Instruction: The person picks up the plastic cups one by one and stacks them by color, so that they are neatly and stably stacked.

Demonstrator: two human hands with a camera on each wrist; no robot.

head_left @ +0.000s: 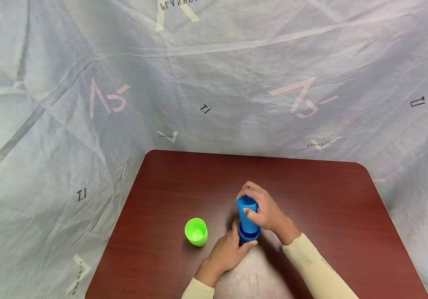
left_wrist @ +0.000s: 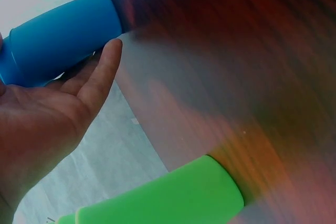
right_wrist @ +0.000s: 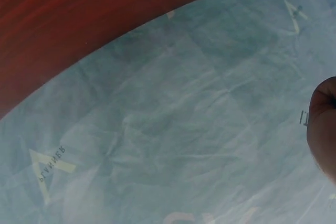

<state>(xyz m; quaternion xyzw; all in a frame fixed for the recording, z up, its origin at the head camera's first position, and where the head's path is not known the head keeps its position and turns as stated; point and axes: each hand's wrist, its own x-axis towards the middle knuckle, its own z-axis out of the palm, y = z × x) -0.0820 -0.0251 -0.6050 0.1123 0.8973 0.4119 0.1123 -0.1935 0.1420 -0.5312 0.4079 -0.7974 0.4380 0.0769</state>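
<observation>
In the head view my right hand [head_left: 270, 209] grips a blue cup [head_left: 250, 220] near its rim, thumb on the near side. The cup's lower end sits within the mouth of a darker blue cup stack [head_left: 248, 239]. My left hand [head_left: 226, 252] holds that stack low down, with thumb and fingers around its sides. From the left wrist, the left hand [left_wrist: 50, 114] curves along the blue stack [left_wrist: 68, 35]. Only a small part of the right hand [right_wrist: 323, 129] shows at the right wrist view's edge, without the cup.
A stack of bright green cups [head_left: 196, 232] stands upright on the reddish-brown table [head_left: 311, 191], left of the blue ones. Grey printed sheeting [head_left: 217, 83] hangs around the table's back and sides.
</observation>
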